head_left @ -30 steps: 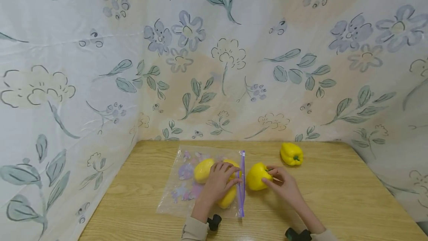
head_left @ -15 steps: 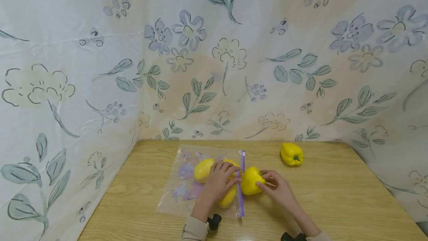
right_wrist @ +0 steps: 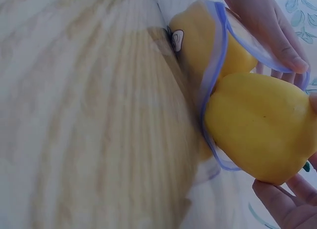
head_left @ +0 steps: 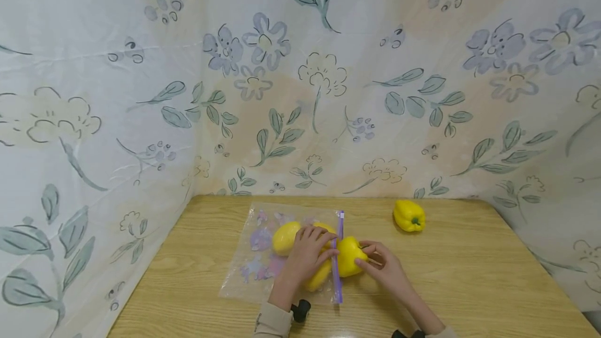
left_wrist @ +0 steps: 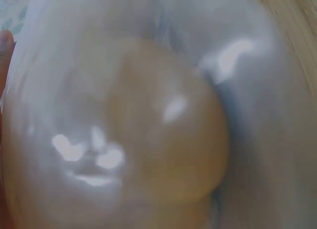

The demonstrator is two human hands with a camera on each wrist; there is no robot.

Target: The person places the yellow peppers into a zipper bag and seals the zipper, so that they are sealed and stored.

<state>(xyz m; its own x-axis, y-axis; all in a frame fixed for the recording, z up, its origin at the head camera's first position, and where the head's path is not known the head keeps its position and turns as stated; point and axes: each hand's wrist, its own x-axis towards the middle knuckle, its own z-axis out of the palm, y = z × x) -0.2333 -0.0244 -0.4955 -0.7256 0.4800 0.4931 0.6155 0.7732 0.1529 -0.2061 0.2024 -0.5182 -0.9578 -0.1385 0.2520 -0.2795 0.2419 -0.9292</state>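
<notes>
A clear zip bag with a purple zip edge lies on its side, several yellow items inside. My left hand lies over it; in the right wrist view that hand pinches the purple rim between thumb and fingers, and the mouth gapes. By its stem end my right hand grips a yellow bell pepper. The pepper's blunt end is right at the bag's mouth. Through blurred film, the left wrist view shows a rounded yellow item.
Another yellow bell pepper lies farther back to the right on the wooden table. Floral cloth hangs behind the table and along both sides.
My right hand has moved left with the bell pepper, bringing it from beside the bag up to the mouth. The left hand has stayed in place on the bag.
</notes>
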